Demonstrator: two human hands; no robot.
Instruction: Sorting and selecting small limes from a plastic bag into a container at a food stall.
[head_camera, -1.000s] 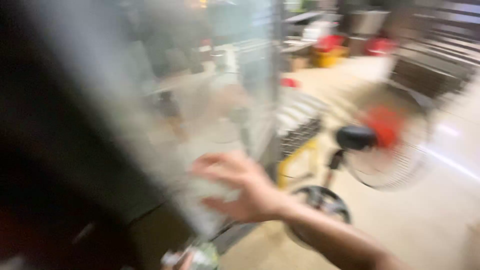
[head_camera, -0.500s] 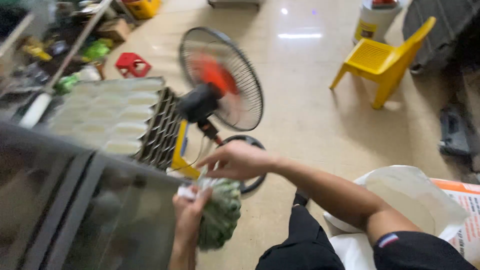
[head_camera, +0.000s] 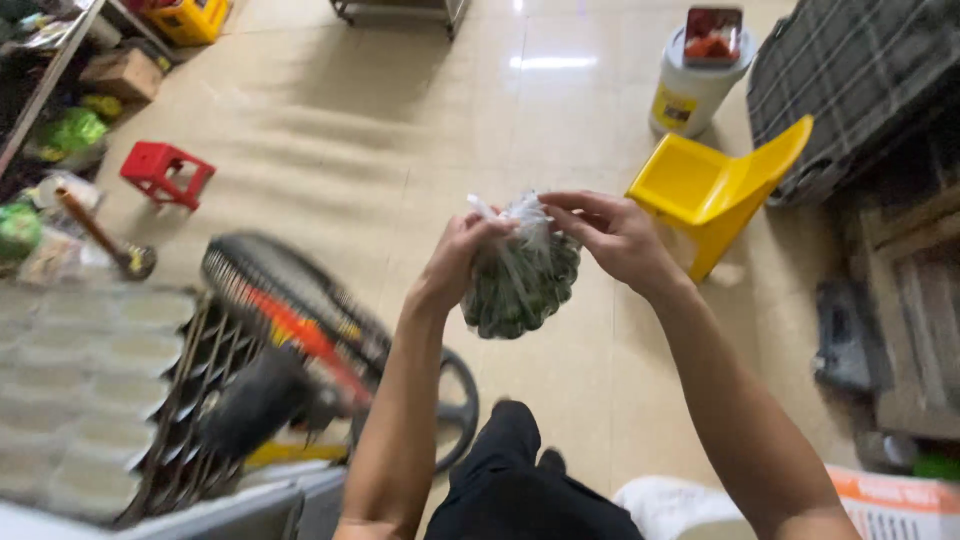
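both hands, left hand (head_camera: 462, 255) and right hand (head_camera: 615, 235), pinch the bag of greens (head_camera: 520, 270) at its neck above the yellow chair (head_camera: 715, 185); judged step: tying, needing a firm twist.

1. Both forearms are bare from wrist to elbow; no sleeve shows on either one.
2. The left hand (head_camera: 462, 262) wears no glove, ring or bracelet on the parts that show.
3. The right hand (head_camera: 612, 238) is likewise bare, with no watch or band at the wrist.
4. The legs are in plain black trousers (head_camera: 520, 490), without any stripe or print in view.
5. Fingernails look short; finer detail is too small to tell.
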